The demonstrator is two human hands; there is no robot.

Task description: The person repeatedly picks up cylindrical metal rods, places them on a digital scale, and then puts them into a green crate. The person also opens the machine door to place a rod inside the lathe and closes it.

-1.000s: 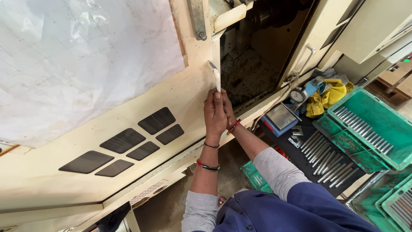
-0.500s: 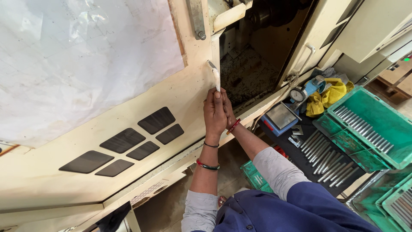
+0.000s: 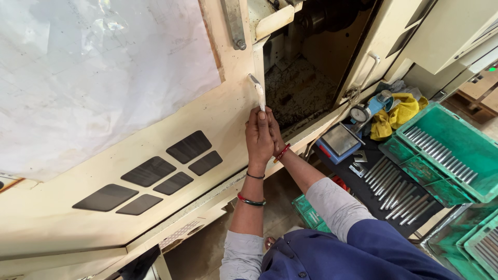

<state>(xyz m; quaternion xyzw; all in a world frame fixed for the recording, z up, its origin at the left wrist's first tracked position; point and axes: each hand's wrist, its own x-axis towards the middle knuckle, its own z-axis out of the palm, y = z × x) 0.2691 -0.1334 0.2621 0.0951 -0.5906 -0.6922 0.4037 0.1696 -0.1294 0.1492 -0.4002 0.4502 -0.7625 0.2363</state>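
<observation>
Both hands are up together on the slim white metal door handle (image 3: pixel 258 92) at the edge of the cream machine door (image 3: pixel 155 145): left hand (image 3: pixel 259 136) wraps its lower end, right hand (image 3: pixel 275 136) pressed close behind. Five dark rectangular vents (image 3: pixel 155 173) sit on the smooth panel.

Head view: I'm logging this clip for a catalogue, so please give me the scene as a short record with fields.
Setting: cream machine door with a window, open chamber beside it
Left hand: raised, gripping the lower end of the metal door handle
Right hand: pressed against the left hand at the same handle, mostly hidden
Wrists: red and green bangle on the left, red bangle on the right
Bench: rows of metal rods, green trays, yellow cloth, dial gauge
</observation>
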